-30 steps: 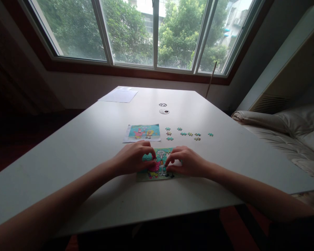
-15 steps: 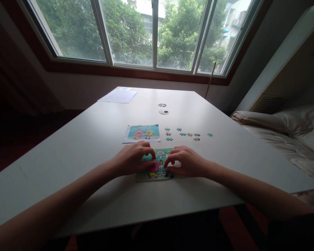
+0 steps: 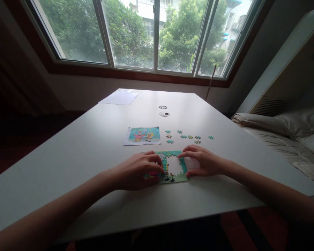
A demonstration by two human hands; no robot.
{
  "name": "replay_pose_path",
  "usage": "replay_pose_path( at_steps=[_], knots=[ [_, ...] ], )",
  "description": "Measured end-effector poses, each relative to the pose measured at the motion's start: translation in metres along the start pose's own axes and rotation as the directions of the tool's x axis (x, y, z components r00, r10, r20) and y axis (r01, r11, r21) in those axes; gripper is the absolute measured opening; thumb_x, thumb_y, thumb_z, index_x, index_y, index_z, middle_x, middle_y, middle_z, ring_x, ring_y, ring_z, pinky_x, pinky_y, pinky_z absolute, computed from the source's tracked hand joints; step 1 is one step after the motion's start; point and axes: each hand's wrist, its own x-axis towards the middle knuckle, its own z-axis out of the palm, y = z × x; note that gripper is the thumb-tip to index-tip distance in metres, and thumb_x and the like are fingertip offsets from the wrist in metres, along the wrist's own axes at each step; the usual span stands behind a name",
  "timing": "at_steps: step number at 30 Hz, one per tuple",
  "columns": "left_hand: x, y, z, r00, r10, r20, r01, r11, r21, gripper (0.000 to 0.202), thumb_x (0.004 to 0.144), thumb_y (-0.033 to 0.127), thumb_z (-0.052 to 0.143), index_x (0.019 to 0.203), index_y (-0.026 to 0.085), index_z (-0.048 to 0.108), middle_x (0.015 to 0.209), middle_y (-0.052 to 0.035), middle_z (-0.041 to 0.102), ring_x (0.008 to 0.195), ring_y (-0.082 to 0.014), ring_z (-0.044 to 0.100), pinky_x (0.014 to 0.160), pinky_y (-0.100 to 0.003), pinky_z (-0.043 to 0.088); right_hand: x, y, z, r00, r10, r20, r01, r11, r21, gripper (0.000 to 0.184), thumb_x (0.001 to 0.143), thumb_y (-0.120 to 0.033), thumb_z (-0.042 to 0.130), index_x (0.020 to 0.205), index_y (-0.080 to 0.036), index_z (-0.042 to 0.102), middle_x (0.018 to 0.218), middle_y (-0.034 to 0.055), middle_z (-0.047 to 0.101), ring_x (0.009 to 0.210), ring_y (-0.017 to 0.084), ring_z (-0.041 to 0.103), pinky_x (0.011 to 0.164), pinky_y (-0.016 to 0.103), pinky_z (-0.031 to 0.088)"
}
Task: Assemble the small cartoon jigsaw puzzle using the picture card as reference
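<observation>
A partly assembled jigsaw puzzle (image 3: pixel 183 152) with cartoon figures lies flat near the table's front. White shows through a gap with notched edges right of its middle. My left hand (image 3: pixel 143 170) rests over the puzzle's left part, fingers bent and apart from the thumb, hiding much of the pink figure. At the right edge is my right hand (image 3: pixel 205 162), open, its thumb at the lower right corner and its forefinger by the upper edge. Several loose puzzle pieces (image 3: pixel 183 136) lie beyond the puzzle. Beside them is a printed reference picture (image 3: pixel 143 135) of the cartoon.
The white table (image 3: pixel 94 139) reaches toward the window. Two small round flat items (image 3: pixel 164 114) lie farther back, and paper sheets (image 3: pixel 120 97) sit at the far left corner. A pale sofa (image 3: pixel 272 136) stands to the right of the table.
My right hand has moved right, from the puzzle's middle to its right edge, and its fingers have spread. The gap is now uncovered. My left hand has shifted slightly right and lies flatter.
</observation>
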Motion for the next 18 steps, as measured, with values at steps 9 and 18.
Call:
replay_pose_path(
  at_steps=[9, 18],
  knots=[
    [0.0018, 0.0023, 0.0019, 0.999, 0.042, 0.026, -0.042, 0.999, -0.001, 0.031, 0.081, 0.019, 0.056, 0.110, 0.028, 0.061, 0.100, -0.0053, 0.059, 0.088, -0.0184, 0.057, 0.078, -0.029, 0.046, -0.0108, -0.0054, 0.0104, 0.997, 0.077, -0.016, -0.078, 0.993, -0.086, 0.066, 0.078, -0.055, 0.056, 0.130, -0.018, 0.044, 0.118, 0.0161, 0.051, 0.103, 0.026, 0.049, 0.090, 0.044, 0.041],
    [0.0006, 0.0062, 0.0021, 0.997, 0.050, 0.065, -0.056, 0.993, 0.108, 0.032, 0.083, 0.021, 0.054, 0.113, 0.029, 0.057, 0.100, -0.0048, 0.058, 0.085, -0.0191, 0.056, 0.075, -0.033, 0.044, -0.0107, -0.0062, 0.0096, 0.995, 0.096, 0.019, -0.094, 0.991, -0.091, 0.066, 0.079, -0.056, 0.053, 0.132, -0.017, 0.043, 0.121, 0.0159, 0.049, 0.105, 0.026, 0.047, 0.092, 0.044, 0.041]
  ],
)
